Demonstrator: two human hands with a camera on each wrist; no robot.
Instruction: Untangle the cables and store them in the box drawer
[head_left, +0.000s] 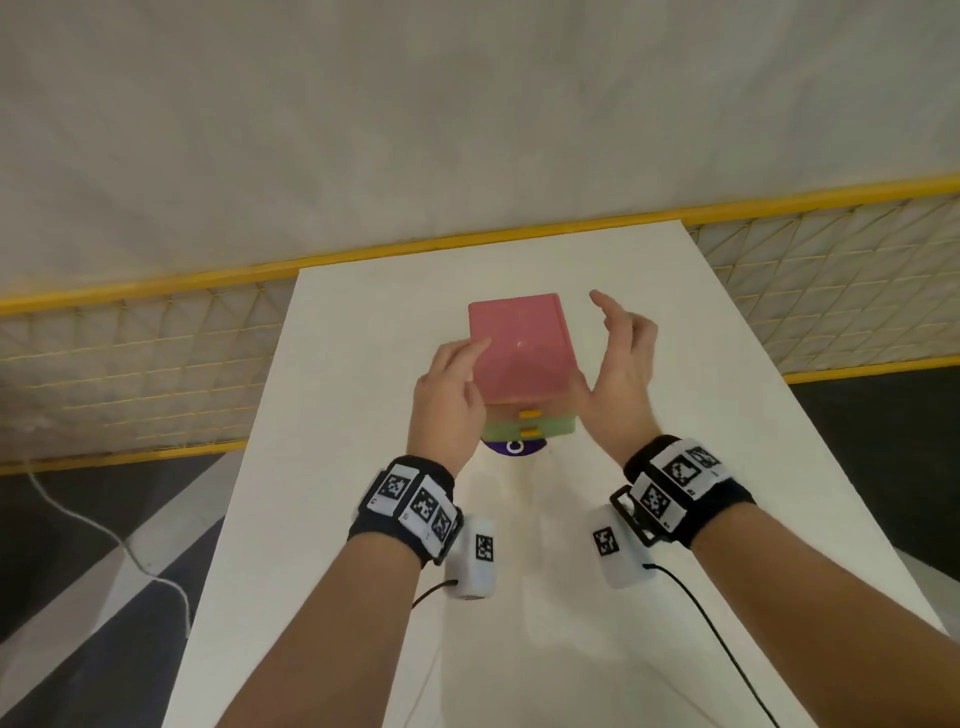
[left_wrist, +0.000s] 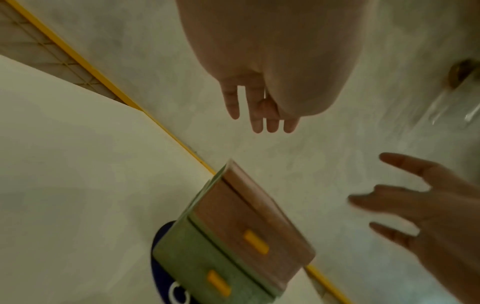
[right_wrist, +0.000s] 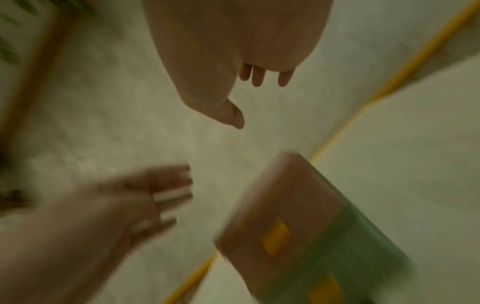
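Note:
A small drawer box (head_left: 519, 358) stands in the middle of the white table (head_left: 337, 415). It has a pink upper unit and a green lower unit (head_left: 558, 427), each with a yellow handle (head_left: 531, 414). Both drawers look pushed in. My left hand (head_left: 452, 389) hovers at the box's left side with straight fingers near the pink top. To the right of the box my right hand (head_left: 618, 364) is raised, fingers spread, holding nothing. The left wrist view shows the box (left_wrist: 249, 226) below both empty hands. No cables are in sight.
A purple disc (head_left: 514, 447) with a white ring lies under the box's front edge. A yellow-framed mesh fence (head_left: 130, 353) runs behind the table against a white wall. A white cord (head_left: 104, 530) trails on the dark floor at the left.

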